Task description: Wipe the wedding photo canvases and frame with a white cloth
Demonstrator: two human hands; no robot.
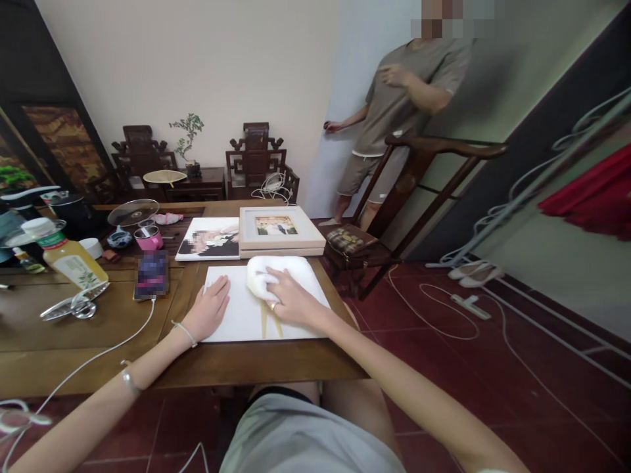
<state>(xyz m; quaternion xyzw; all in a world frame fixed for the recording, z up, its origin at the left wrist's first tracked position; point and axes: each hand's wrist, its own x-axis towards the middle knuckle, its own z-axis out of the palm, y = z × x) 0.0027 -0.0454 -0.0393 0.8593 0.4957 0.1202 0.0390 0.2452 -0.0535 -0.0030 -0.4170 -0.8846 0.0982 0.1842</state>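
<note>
A white flat board [236, 315] lies on the wooden table [256, 364] in front of me. My left hand [210, 307] rests flat on the board's left edge, fingers spread. My right hand [286, 299] presses on a white cloth [273, 270] bunched at the board's far side, with its fingers curved over the cloth. Two pale yellow strips [270, 323] show on the board below my right hand. Behind the board sit a framed photo [279, 226] and a photo print [210, 238].
A phone [152, 274] with a white cable, a pink mug [148, 238], a juice bottle [69, 256] and tea ware crowd the table's left. A wooden chair [394, 197] stands to the right. Another person [399, 118] stands by the far wall. Cables trail over the red floor.
</note>
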